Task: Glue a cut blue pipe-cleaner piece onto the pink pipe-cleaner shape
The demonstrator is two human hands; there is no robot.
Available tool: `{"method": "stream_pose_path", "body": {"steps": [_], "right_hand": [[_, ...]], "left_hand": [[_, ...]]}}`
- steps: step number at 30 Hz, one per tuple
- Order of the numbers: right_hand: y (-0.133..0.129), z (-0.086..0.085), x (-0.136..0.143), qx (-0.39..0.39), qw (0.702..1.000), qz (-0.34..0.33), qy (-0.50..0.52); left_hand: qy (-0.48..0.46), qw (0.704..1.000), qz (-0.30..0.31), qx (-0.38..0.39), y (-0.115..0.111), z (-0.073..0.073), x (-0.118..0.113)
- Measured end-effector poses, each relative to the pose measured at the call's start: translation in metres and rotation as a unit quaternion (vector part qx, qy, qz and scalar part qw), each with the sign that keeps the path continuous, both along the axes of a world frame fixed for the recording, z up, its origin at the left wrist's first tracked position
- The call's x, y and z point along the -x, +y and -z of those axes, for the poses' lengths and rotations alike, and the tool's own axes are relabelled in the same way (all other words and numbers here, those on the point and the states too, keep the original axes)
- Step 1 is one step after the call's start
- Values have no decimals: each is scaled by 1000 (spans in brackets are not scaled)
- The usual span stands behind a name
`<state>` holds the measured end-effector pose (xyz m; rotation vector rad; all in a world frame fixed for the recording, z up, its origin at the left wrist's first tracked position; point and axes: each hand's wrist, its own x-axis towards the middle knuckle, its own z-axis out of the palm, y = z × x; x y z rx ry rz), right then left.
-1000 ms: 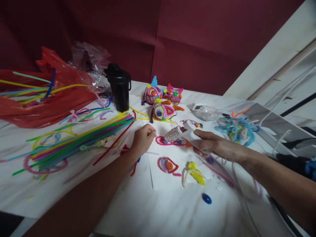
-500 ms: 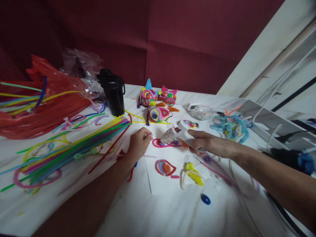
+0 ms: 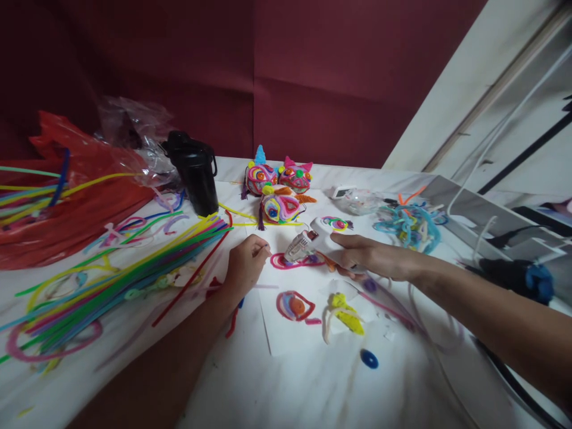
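My right hand [image 3: 361, 256] is wrapped round a white glue gun [image 3: 322, 237], its nozzle pointing left and down over a pink pipe-cleaner outline [image 3: 279, 262] on white paper [image 3: 277, 336]. Just left of the nozzle, my left hand [image 3: 247, 262] is closed in a pinch, with something tiny and dark at its fingertips that I cannot make out. Nearer me on the paper lies a red eye shape with an orange centre [image 3: 295, 306]. To its right is a yellow piece [image 3: 348, 313] with a pale strip.
Three decorated figures [image 3: 279, 205] stand behind the paper. A black bottle [image 3: 196, 176], a red bag [image 3: 84, 202] and a pipe-cleaner bundle [image 3: 134, 274] are at the left. Blue pipe cleaners [image 3: 413, 226] lie at the right, a blue oval [image 3: 369, 358] in front. A cord trails beneath my right arm.
The whole view has shifted slightly, so things appear a little further left. Against the paper, the glue gun and both hands have barely moved.
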<state>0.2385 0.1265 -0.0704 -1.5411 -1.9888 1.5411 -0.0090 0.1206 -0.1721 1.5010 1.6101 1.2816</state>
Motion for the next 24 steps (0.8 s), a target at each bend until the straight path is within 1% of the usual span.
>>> {"method": "stream_pose_path", "body": {"steps": [5,11,17,24], "right_hand": [[1,3,-1,-1,1000,-5,25],[3,2,-4,2,999,-15,41],[2,1,-11,9,997,-20,72],[-1,6,-15,18,996,-16,89]], "left_hand": [[13,1000,2,4,0,1,1],[21,1000,4,13,0,1,1],[31,999,0,19,-1,-1,1],[37,999,-2,22,-2,-4,-1]]}}
